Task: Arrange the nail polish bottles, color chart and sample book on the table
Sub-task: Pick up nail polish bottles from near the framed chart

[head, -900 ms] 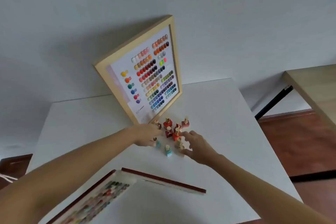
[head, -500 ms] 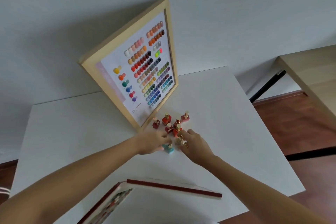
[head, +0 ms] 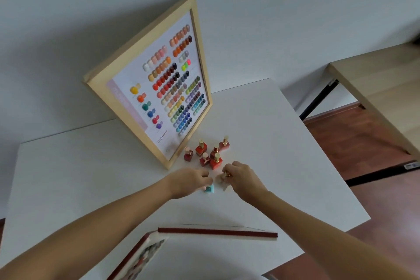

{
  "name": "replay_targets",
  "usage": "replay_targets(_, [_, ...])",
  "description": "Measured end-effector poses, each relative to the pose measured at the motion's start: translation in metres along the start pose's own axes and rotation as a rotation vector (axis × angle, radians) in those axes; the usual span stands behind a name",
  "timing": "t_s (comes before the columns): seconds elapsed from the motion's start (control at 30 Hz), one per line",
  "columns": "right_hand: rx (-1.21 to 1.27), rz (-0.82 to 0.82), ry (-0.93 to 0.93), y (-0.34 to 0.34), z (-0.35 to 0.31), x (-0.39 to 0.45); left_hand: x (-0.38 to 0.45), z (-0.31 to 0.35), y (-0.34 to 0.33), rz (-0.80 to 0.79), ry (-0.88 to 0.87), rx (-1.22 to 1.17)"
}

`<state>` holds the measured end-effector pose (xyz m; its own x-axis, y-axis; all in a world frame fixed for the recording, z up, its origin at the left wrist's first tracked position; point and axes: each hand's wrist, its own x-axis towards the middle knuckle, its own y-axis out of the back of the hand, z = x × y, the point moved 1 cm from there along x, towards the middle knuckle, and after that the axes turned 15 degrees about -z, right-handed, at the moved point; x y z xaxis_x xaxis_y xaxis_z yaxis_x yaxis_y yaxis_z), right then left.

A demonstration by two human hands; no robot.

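- Bottle-sorting step: left hand (head: pixel 189 180) fingers grip a teal bottle (head: pixel 209 188); right hand (head: pixel 242 178) fingers pinch a pale bottle (head: pixel 223 180), both on the counter (head: pixel 261 125).
- Next, I judge: set both upright beside the red bottles (head: pixel 208 154) near the color chart (head: pixel 156 82); sample book (head: pixel 204 232) lies nearer.

I count 6 red bottles (head: pixel 208 153) mid-frame, 1 teal bottle (head: pixel 209 188), 1 color chart (head: pixel 156 84), 1 sample book (head: pixel 181 243), 2 hands.
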<state>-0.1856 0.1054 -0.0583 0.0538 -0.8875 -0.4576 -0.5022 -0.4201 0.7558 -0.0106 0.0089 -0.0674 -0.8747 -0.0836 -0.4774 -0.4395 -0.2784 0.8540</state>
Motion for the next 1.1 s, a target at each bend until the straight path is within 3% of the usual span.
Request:
replay_targets(0.33, [0.119,0.141,-0.071,0.033,0.054,-0.031,0.032,0.017,0.051,0.042,-0.131,0.158])
replay_targets(0.43, [0.157,0.189,-0.107,0.050,0.080,-0.041,0.052,0.025,0.076,0.060,-0.130,0.110])
replay_targets(0.73, [0.203,0.297,-0.185,0.103,0.168,-0.052,0.145,0.047,0.125,0.070,0.052,-0.244])
replay_targets(1.1, [0.188,0.232,-0.157,0.144,0.235,-0.044,0.243,0.084,0.154,0.092,0.198,-0.305])
